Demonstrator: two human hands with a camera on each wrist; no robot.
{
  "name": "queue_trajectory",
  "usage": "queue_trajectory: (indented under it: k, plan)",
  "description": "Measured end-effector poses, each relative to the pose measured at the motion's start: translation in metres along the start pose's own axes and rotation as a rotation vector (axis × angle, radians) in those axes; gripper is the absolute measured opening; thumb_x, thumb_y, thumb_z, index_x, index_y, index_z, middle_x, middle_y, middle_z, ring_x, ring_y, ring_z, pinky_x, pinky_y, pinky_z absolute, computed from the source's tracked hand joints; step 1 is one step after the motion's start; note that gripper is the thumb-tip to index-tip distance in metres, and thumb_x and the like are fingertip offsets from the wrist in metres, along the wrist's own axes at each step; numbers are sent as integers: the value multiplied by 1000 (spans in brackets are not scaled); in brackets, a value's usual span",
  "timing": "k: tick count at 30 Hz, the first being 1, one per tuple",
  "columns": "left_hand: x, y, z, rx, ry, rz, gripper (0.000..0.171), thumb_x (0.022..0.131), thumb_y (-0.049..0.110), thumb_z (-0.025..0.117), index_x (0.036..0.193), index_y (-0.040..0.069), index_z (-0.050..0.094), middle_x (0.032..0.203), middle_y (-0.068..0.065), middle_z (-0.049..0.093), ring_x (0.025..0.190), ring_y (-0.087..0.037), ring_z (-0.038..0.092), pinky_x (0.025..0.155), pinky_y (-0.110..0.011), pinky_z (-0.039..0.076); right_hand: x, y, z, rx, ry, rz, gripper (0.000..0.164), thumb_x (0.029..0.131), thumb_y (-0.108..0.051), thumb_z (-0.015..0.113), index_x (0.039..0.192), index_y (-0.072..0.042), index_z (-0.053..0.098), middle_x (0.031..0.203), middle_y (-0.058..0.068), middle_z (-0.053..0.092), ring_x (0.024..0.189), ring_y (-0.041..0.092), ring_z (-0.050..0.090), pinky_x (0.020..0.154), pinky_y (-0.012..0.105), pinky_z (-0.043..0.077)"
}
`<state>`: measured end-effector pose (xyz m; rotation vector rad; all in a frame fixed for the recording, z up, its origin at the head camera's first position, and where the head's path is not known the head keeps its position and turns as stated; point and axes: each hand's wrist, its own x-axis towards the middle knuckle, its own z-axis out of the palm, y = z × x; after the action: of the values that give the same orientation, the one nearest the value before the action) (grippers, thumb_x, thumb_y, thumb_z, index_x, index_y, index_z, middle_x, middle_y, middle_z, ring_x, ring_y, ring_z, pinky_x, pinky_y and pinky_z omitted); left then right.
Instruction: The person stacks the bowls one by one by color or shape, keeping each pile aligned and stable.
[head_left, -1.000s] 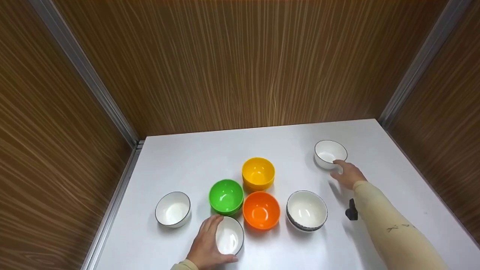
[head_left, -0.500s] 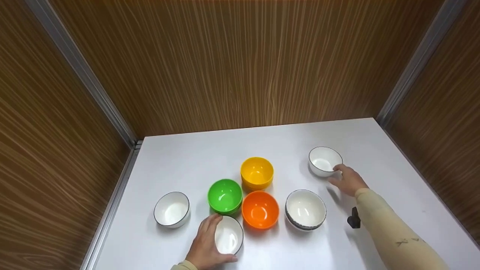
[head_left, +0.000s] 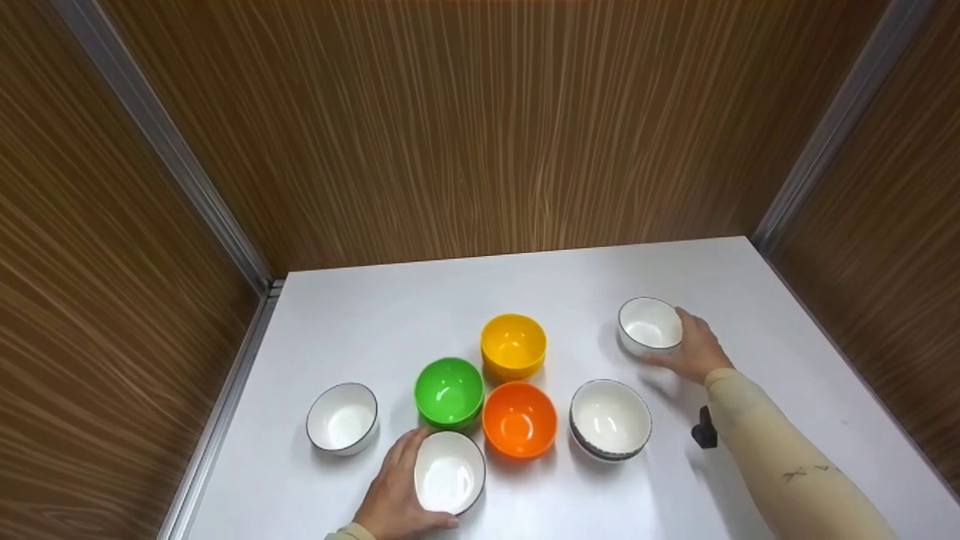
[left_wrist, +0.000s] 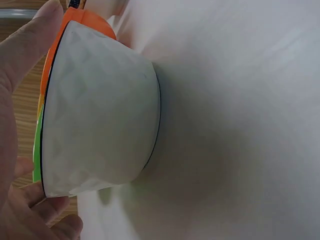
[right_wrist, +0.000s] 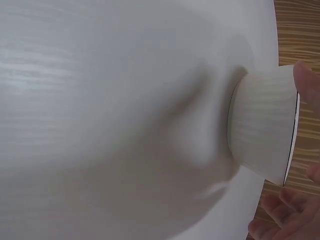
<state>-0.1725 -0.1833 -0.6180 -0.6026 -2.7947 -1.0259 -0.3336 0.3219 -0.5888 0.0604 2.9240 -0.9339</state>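
Note:
In the head view my left hand (head_left: pixel 397 487) curves round a white bowl (head_left: pixel 450 474) with a dark rim, thumb on the near side and fingers on the far side. The left wrist view shows this bowl's faceted wall (left_wrist: pixel 100 110), with fingers at its rim. My right hand (head_left: pixel 694 349) holds the right side of another dark-rimmed white bowl (head_left: pixel 649 324) at the back right. In the right wrist view that bowl (right_wrist: pixel 262 122) stands on the table, with a digit over its rim. The left bowl touches or nearly touches the green bowls (head_left: pixel 450 394).
Yellow bowls (head_left: pixel 514 345) stand behind an orange bowl (head_left: pixel 520 420). Stacked white bowls with speckled rims (head_left: pixel 611 418) stand to its right, and a single white bowl (head_left: pixel 343 418) at the left. Wood-patterned walls (head_left: pixel 480 127) enclose the white table (head_left: pixel 390 300).
The right-hand bowl has come nearer to me and slightly left. My right hand has moved from its rim to round its side. My left hand has shifted left, uncovering more of its bowl.

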Motion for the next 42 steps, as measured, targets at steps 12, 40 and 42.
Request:
queue_trajectory:
  k: [12, 40, 42]
  plan:
    - [-1, 0, 0, 10, -41, 21, 131, 45, 54, 91, 147, 1, 29, 143, -16, 37, 126, -32, 44, 100, -51, 44, 16, -15, 2, -63, -28, 47, 126, 70, -59, 77, 152, 3, 3, 148, 41, 7, 133, 59, 13, 105, 69, 21]
    - [-2, -3, 2, -13, -40, 35, 129, 46, 51, 92, 147, 1, 29, 143, -13, 37, 126, -30, 44, 101, -49, 43, 21, 2, 14, 71, 41, 66, 121, 68, -46, 84, 149, 9, 12, 146, 35, 26, 134, 51, 25, 110, 62, 22]
    - [-1, -3, 2, -18, -50, 26, 129, 47, 51, 92, 147, 1, 28, 143, -13, 37, 127, -30, 44, 102, -49, 43, 22, 3, 15, 80, 47, 60, 120, 68, -44, 84, 149, 9, 13, 146, 35, 26, 134, 51, 25, 110, 62, 21]
